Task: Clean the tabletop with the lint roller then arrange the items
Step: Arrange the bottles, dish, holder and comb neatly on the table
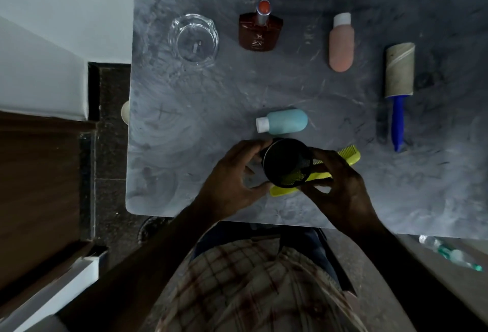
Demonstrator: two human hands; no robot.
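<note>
Both hands hold a black mesh cup (286,163) just above the grey tabletop (184,125) near its front edge. My left hand (232,178) grips its left side and my right hand (335,181) its right side. Under the cup lie yellow-green combs (350,156), partly hidden. The lint roller (398,78) with a blue handle lies at the right, untouched. A blue bottle (284,121) lies just behind the cup.
A glass ashtray (194,38) sits at the back left. A brown perfume bottle (260,30) and a pink bottle (341,43) lie at the back. A plastic water bottle (449,252) lies on the floor at the right. A wooden cabinet (39,186) stands left.
</note>
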